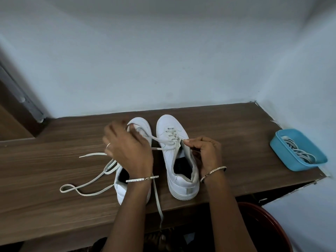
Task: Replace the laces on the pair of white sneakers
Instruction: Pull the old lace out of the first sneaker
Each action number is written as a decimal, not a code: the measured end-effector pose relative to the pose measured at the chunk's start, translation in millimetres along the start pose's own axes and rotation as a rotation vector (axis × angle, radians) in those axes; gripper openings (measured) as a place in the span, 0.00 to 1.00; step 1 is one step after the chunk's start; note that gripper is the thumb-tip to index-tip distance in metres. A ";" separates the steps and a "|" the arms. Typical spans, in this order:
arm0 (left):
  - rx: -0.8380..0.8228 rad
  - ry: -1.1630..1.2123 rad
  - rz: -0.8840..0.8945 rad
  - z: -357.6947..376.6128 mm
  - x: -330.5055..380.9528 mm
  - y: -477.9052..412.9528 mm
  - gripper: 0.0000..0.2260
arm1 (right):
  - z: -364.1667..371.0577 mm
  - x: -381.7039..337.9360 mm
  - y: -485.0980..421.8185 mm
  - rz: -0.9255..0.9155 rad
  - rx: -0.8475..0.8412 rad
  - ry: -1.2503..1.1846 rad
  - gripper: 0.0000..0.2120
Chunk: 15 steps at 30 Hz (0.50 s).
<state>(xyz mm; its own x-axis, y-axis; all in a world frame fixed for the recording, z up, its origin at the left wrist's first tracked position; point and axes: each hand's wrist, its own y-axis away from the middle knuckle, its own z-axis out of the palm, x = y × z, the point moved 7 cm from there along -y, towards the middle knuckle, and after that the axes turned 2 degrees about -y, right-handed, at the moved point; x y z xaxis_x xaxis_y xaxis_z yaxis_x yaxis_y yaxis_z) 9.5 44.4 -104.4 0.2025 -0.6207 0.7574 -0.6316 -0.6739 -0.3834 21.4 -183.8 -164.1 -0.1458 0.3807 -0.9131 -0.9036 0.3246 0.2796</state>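
1. The pair of white sneakers is being kept side by side on the wooden tabletop (54,160), toes toward the wall. Work is being done on the right sneaker (169,124).
2. A lace (156,138) is being carried crosswise through only the lower eyelets of that shoe, near the toe. The upper eyelets are showing empty.
3. One strand of the lace is being drawn leftward, across the left sneaker (140,122), by the left hand (127,150). Its fingers are curled round the strand, though the hand is blurred and the exact grip cannot be told.
4. The right sneaker is being steadied by the right hand (205,151), with thumb and fingers pinching the flap beside the eyelets. Whether the lace is also caught under the thumb cannot be told.
5. A loose lace (87,192) is lying in loops on the tabletop beside the left sneaker. Whether it is attached to that shoe is being hidden by the left wrist.
6. More laces (298,151) are being kept in a blue tray (278,142) at the far right, well apart from the shoes.
7. Whether the lace is being threaded in or pulled out cannot be settled. Either way the task is judged far from finished: one shoe is only partly laced, and the other is apparently not yet relaced.
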 end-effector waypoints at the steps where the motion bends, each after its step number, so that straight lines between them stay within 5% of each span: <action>1: -0.039 -0.073 0.143 3.7 11.3 2.8 0.11 | 0.0 0.4 -0.3 -0.003 -0.003 -0.004 0.07; 5: -0.365 -0.119 0.619 34.8 42.9 33.6 0.06 | -0.1 1.3 -1.8 -0.020 -0.009 -0.022 0.06; 9: -0.516 -0.170 0.576 48.8 30.6 36.1 0.03 | -0.5 0.4 -3.7 -0.060 -0.023 0.029 0.07; 15: -0.310 -0.283 0.479 34.5 29.7 24.5 0.03 | 7.3 -11.2 -8.7 -0.365 -0.104 0.317 0.13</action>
<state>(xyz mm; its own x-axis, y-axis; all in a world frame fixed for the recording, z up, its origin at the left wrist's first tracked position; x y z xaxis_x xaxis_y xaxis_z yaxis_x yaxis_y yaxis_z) 25.9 -4.4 -109.5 0.0071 -0.9348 0.3552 -0.8797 -0.1747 -0.4423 33.9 -184.6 -154.1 0.0875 -0.0291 -0.9957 -0.9516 0.2930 -0.0922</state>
